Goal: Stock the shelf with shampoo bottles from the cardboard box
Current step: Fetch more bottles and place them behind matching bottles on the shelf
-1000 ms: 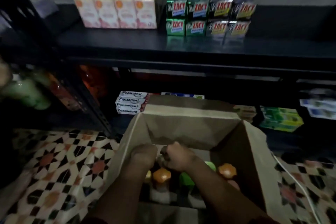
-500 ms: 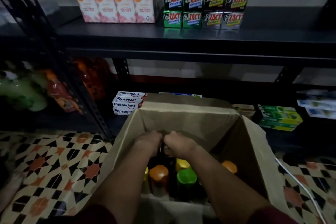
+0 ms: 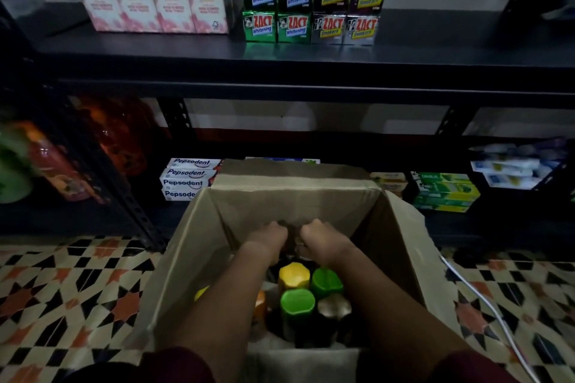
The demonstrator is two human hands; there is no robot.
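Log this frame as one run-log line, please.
stage: reaching into cardboard box | left hand, right hand: curled, deep in box; held item hidden | shampoo bottles: upright in box

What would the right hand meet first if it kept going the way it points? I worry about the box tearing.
Probably the far wall of the cardboard box: the right hand points forward and down just before it. Depth is unclear, and whatever dark thing its fingers curl round may come first.

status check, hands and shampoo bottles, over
Left hand and right hand both down in the cardboard box, fingers curled, grip hidden. Shampoo bottles still boxed. Nothing blocking the shelf.
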